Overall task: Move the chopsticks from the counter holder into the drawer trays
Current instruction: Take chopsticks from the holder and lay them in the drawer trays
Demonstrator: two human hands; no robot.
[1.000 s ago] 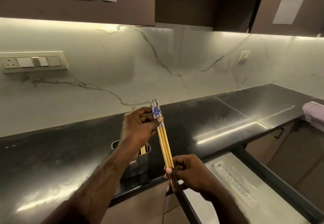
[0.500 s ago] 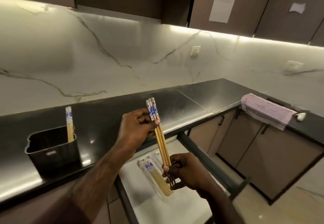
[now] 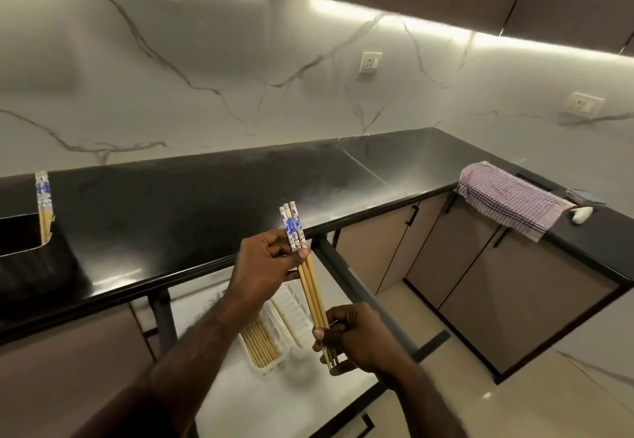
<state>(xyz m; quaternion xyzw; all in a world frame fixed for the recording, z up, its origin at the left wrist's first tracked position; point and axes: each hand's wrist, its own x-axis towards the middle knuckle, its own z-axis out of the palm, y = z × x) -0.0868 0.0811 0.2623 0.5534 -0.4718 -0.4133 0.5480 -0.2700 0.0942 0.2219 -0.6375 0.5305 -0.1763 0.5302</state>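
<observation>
At 9 o'clock, the holder (image 3: pixel 24 242) keeps some chopsticks. Your left hand (image 3: pixel 266 266) pinches the chopstick bundle (image 3: pixel 307 278) near its patterned tops; your right hand (image 3: pixel 353 334) grips its tips, above the open drawer's tray (image 3: pixel 271 341).

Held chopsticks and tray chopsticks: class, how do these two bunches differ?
The held chopsticks stand nearly upright in the air, gripped by the left hand and right hand; the tray chopsticks lie flat in a white tray. The held bunch looks smaller. Both are tan wood.
</observation>
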